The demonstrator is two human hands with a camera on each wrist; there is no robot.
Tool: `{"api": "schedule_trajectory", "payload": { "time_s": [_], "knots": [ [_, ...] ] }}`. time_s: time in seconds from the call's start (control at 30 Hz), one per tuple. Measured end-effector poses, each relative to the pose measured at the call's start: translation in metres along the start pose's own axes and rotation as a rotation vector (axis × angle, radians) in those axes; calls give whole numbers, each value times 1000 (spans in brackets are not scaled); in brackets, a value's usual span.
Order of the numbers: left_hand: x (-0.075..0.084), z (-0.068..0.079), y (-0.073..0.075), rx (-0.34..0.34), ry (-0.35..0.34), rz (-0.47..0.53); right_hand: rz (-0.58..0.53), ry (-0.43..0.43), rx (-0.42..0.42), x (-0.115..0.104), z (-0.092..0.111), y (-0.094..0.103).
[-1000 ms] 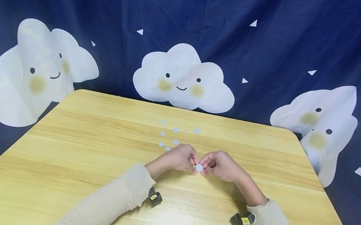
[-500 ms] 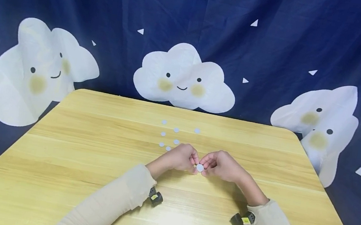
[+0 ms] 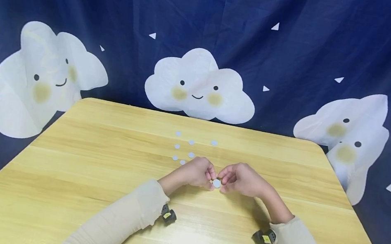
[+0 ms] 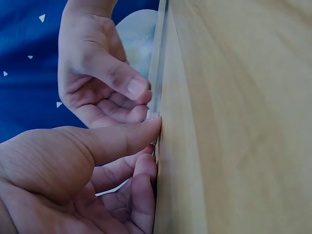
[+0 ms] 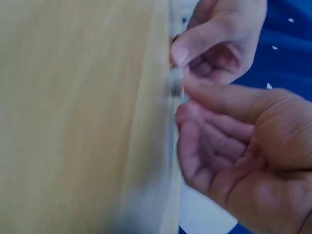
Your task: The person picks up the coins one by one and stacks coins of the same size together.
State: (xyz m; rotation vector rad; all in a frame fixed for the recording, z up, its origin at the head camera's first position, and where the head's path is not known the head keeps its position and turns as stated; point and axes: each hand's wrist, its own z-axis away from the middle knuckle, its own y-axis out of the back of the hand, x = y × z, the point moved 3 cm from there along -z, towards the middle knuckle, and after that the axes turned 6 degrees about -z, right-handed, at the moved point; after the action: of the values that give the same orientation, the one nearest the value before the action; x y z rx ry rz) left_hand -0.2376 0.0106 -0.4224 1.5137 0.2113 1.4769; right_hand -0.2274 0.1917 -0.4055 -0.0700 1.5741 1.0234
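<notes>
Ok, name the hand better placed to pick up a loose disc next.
Probably the left hand: most loose discs lie nearer it, while the right hand is on the other side of the disc between both hands.

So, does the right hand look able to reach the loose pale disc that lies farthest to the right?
Probably yes: the right hand seems to hold nothing, and only bare tabletop shows between it and that loose pale disc.

From afar I see both forearms (image 3: pixel 277 206) angled inward, the left hand (image 3: pixel 197 172) and right hand (image 3: pixel 246 181) facing each other close together, thumbs extended and fingers bent.
</notes>
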Motion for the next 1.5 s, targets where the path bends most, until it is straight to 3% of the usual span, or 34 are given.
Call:
{"api": "schedule_trajectory", "payload": {
  "time_s": [0.27,0.57,1.1,1.5],
  "knots": [
    [-2,1,0,0,-9,-5,74,54,50,-8,-9,20],
    [-4,1,0,-2,-9,2,107,11,79,-10,-39,36],
    [-4,0,2,7,-10,-51,87,-8,140,17,-93,51],
    [-1,2,2,12,-21,-48,86,-121,170,30,-111,57]
  ]
}}
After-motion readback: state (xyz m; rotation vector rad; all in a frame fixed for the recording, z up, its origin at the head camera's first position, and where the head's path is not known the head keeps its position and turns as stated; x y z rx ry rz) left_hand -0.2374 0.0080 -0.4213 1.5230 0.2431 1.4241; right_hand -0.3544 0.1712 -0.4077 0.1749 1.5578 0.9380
